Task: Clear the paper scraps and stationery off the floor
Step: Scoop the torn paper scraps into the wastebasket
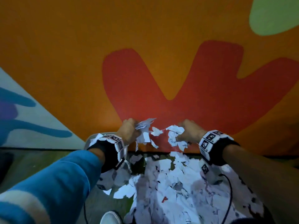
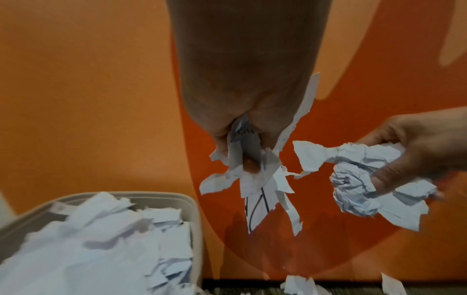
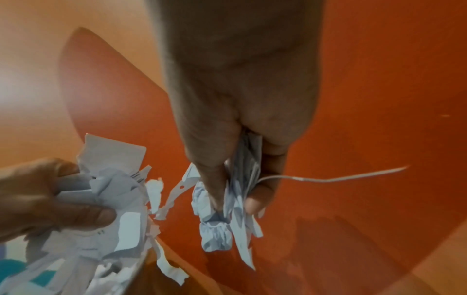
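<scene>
Gripping a bundle of torn paper scraps point(image 1: 144, 131), the left hand point(image 1: 128, 130) has its fingers and thumb curled round the bunch, whose strips hang down from the fist with their long axes roughly vertical; one printed strip pokes up and to the right past the knuckles. In the left wrist view the longest strip point(image 2: 255, 209), marked with dark pen lines, points straight down.

The right hand point(image 1: 189, 130) holds its own crumpled wad of scraps point(image 1: 175, 136), thumb and fingers closed round it, with loose tails of paper trailing downward. In the right wrist view a thin white thread-like sliver point(image 3: 336, 177) sticks out sideways from that grip toward the right; what it is cannot be told.

Both hands are raised side by side, close together but apart, in front of an orange wall point(image 1: 64, 54) painted with a large red shape point(image 1: 202, 102). Below them a thick heap of white scraps point(image 1: 169, 188) covers the floor point(image 1: 37, 164) up to the foot of the wall. To the left, behind the left wrist, stands a pale bin point(image 2: 194, 201), filled nearly to its rim with more torn paper point(image 2: 88, 249).

Each wrist carries a black band with printed marker tiles point(image 1: 210, 139). A blue sleeve point(image 1: 61, 180) covers the left forearm, and a dark cable point(image 1: 229, 196) loops over the scraps on the right.
</scene>
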`<state>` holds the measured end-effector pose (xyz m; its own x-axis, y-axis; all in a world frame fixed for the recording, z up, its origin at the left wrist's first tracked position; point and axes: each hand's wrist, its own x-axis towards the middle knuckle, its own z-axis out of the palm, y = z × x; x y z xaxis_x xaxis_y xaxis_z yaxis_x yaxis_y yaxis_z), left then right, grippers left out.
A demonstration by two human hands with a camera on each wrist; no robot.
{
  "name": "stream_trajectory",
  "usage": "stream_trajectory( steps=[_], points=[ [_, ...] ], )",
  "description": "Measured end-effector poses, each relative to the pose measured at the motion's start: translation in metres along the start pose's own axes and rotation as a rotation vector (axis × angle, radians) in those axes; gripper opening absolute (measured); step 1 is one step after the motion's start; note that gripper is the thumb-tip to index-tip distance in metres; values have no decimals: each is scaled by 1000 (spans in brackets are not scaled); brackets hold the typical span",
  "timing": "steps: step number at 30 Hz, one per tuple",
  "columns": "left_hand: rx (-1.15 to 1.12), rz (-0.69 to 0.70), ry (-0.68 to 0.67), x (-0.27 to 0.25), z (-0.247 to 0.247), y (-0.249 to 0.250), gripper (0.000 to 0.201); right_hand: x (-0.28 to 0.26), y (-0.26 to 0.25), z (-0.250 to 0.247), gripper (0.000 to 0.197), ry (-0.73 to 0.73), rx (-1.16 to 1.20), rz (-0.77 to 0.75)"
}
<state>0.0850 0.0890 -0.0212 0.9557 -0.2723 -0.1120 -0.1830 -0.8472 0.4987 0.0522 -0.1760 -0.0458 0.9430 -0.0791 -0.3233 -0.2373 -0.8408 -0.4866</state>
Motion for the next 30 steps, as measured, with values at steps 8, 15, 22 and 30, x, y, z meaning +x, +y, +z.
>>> stream_trajectory(
  steps=[8,15,22,30],
  points=[
    [-222,-163,167,-46,-52,-80,35,-16,-114,33,75,-19,188,-82],
    [-284,-348,180,-44,-50,-147,13,-4,-178,101,26,-54,330,-94],
    [-260,-414,-28,-32,-34,-167,59,9,-218,143,38,-165,282,-175],
    [-175,-427,-164,-25,-33,-183,57,21,-204,149,54,-386,373,-74]
  ],
)
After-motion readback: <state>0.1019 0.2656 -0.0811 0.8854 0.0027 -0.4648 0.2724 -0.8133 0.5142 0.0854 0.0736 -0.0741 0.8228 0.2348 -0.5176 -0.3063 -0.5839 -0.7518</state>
